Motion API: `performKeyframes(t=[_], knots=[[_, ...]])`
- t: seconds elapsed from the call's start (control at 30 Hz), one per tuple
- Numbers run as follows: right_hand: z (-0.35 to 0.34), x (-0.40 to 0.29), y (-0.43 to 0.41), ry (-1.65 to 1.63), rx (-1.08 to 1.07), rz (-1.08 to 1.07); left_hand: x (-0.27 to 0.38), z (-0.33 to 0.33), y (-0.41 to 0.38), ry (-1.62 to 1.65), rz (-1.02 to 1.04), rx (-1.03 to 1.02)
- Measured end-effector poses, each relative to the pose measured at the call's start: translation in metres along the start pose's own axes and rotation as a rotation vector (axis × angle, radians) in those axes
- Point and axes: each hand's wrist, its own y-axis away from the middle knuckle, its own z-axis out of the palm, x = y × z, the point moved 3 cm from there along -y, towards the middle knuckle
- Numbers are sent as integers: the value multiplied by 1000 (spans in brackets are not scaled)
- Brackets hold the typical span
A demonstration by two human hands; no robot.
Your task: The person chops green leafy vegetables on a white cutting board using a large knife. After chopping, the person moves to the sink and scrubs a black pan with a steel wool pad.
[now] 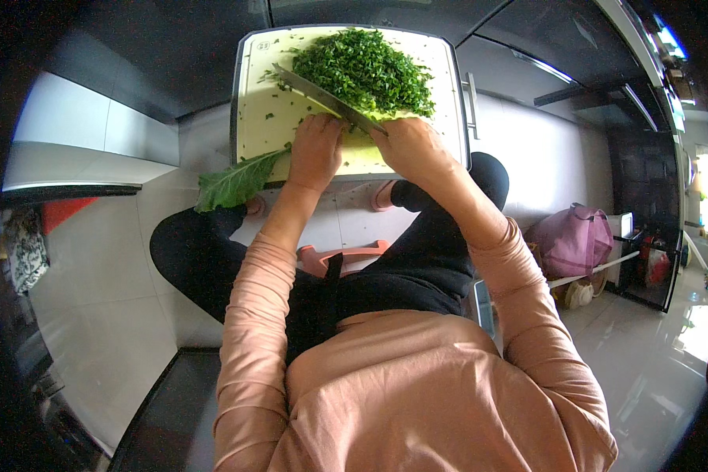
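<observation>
My right hand [413,147] is closed around the handle end of a kitchen knife [330,101], whose blade points up and to the left over a pale cutting board [265,127] with a dark rim. My left hand [317,147] grips leafy greens near the knife's lower part; a large green leaf [236,180] trails from it past the board's near left edge. Beyond the blade lies a heap of finely chopped greens [366,74], at the board's far side. Small green bits are scattered on the board. The knife's handle is hidden in my right hand.
Dark cabinet fronts stand beyond the board, one with a metal handle [471,106]. My bent knees are on either side of the board's near edge. A pink stool [342,256] shows between my legs. A purple bag [572,239] stands at the right by a white rail.
</observation>
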Motion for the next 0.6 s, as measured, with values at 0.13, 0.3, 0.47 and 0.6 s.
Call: performKeyframes(t=[0.13,0.3,0.47,0.6], knots=[[-9,10,18,8,-16,14,-2,2,1,37,-42,11],[-22,18,37,-23,11,2,-2,2,0,12,-4,34],[-28,17,48,-9,-23,9,-4,3,0,41,-28,9],[-25,22,54,-5,5,-21,-3,3,0,39,-42,3]])
